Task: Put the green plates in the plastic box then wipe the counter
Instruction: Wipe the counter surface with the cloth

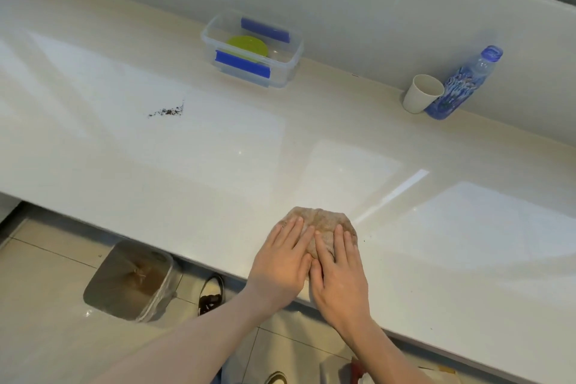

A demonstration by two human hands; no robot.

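Hands: left hand point(280, 265) and right hand point(338, 271) lie flat, fingers spread, pressing a brown cloth point(321, 221) near the counter point(343, 150) front edge; they hide much of it.
Plates: green plates point(247, 45) sit inside the clear plastic box point(290, 54) by the wall; count unclear.
Crumbs: dark specks point(166, 111) left of centre.
Bin: bin point(131, 280) on the floor, partly under the counter edge.

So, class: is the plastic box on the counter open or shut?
Open. The plastic box has no lid on; the green plates show directly inside, blue clips hanging down.
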